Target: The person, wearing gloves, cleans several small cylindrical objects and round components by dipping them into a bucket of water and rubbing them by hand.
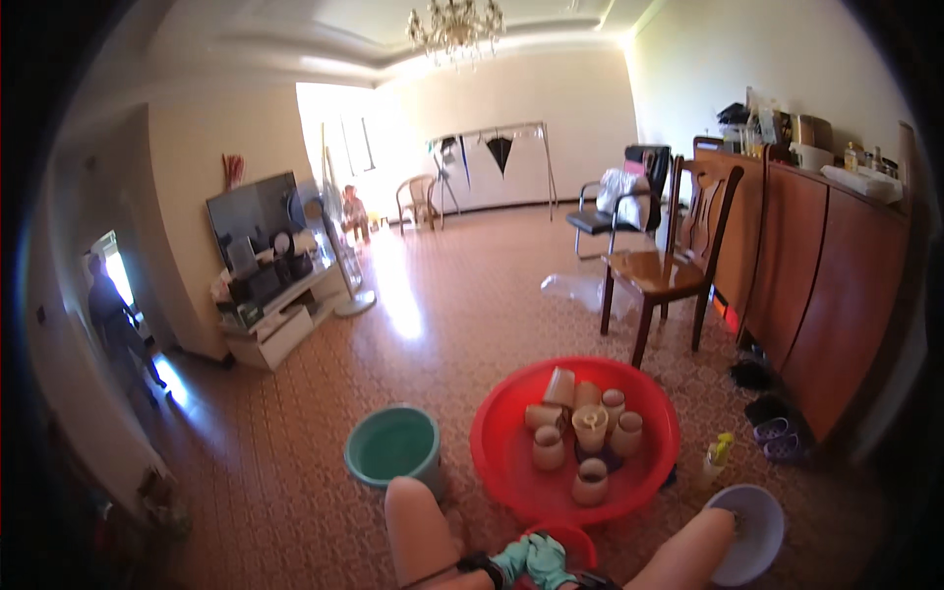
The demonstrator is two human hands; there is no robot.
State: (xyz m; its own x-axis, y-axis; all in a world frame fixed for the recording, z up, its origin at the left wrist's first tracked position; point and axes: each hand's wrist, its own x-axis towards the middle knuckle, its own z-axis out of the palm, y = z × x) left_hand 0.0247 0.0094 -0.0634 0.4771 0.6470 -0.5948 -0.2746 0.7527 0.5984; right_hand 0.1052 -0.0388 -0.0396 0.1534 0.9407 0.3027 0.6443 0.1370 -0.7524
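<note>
At lower centre-right, a large red basin holds pale cups, its wide rim presumably keeping them gathered. The teal bucket left of it and the small red basin at bottom centre seem placed for reach. Beside the latter, hands bunch together in teal gloves or cloth; I cannot tell their grip.

Hiding part of the small red basin behind green-gloved hands (too bunched to tell apart), cutting the chandelier off above, blurring the far-left person.
</note>
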